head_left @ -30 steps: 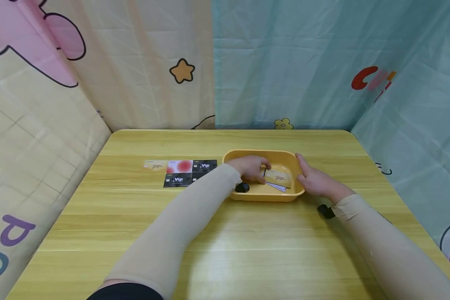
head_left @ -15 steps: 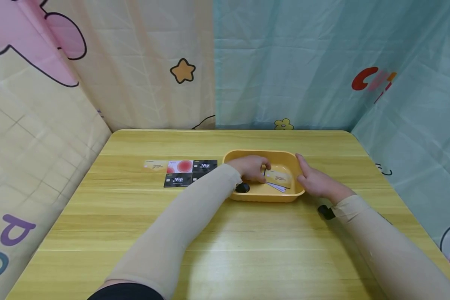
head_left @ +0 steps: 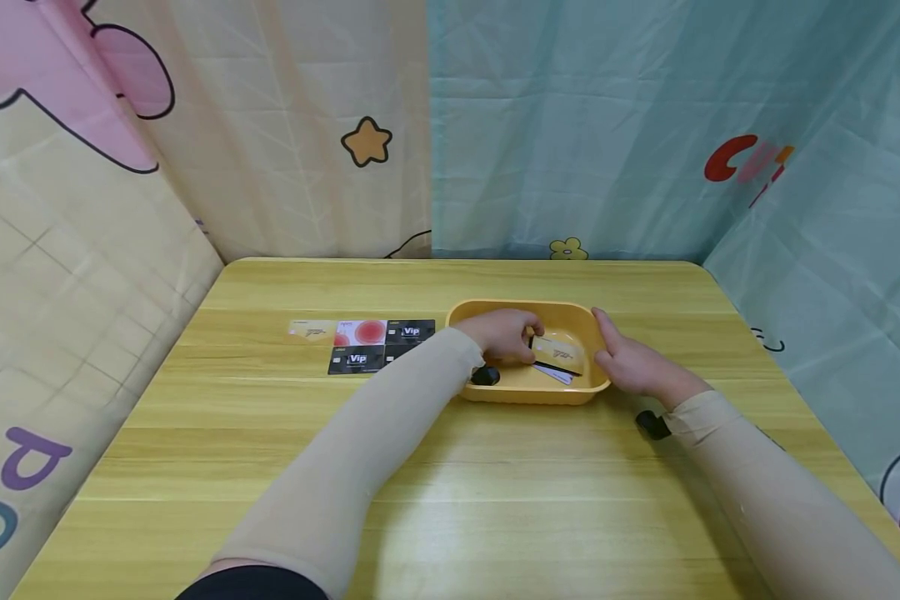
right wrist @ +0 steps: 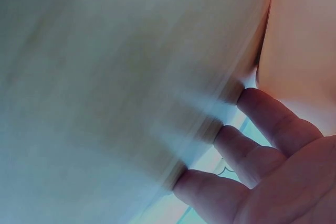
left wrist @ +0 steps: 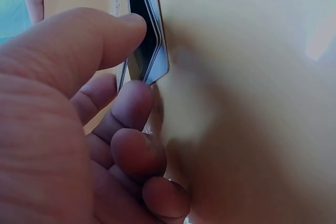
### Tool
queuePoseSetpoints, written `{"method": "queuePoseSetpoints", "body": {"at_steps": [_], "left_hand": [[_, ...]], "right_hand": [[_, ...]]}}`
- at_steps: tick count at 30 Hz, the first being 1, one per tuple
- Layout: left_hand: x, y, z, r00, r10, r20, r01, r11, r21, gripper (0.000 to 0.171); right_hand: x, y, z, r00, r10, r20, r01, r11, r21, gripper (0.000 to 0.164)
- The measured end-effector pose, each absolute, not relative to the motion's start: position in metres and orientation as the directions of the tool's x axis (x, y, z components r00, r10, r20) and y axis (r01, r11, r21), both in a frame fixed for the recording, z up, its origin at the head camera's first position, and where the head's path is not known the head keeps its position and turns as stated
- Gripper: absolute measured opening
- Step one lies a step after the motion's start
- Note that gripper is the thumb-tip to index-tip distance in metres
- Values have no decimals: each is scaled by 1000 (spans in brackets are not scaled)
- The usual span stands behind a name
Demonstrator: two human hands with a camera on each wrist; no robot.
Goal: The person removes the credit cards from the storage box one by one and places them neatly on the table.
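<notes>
In the head view my left hand point(head_left: 505, 335) reaches into a yellow plastic basin point(head_left: 528, 395). Its thumb and forefinger pinch the left end of a gold card point(head_left: 558, 353), which has a dark lower edge. In the left wrist view the thumb lies against a dark-faced card point(left wrist: 138, 3), and thin card edges fan out beside it. Pale cards point(head_left: 555, 375) show beneath the gold one in the basin. My right hand point(head_left: 641, 364) rests against the basin's right side. In the right wrist view its fingers point(right wrist: 281, 121) are extended, fingertips down at the table by the wall.
Left of the basin several cards lie edge to edge in two rows: a gold card point(head_left: 312, 330), a pink card point(head_left: 359, 333) and black VIP cards point(head_left: 356, 360), some partly behind my left sleeve. The wooden table point(head_left: 510, 492) meets printed curtains point(head_left: 570, 150) at the back.
The gold card has shifted slightly and a dark strip now shows along its lower edge. My left hand has moved a little right; my right hand and the basin stay put.
</notes>
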State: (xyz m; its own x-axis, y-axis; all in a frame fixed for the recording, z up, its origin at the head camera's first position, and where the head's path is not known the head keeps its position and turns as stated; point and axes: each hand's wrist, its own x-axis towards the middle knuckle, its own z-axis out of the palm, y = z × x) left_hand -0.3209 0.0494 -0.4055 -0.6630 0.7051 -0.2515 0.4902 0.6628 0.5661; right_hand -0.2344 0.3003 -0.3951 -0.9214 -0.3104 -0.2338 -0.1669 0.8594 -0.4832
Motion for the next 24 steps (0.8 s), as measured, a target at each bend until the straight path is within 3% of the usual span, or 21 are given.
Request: {"method": "queuePoseSetpoints", "body": {"at_steps": [24], "left_hand": [[-319, 50, -401, -670, 704, -237, 391, 605, 694, 48]], "right_hand": [[-236, 300, -396, -922, -310, -232, -160, 851, -501, 77]]}}
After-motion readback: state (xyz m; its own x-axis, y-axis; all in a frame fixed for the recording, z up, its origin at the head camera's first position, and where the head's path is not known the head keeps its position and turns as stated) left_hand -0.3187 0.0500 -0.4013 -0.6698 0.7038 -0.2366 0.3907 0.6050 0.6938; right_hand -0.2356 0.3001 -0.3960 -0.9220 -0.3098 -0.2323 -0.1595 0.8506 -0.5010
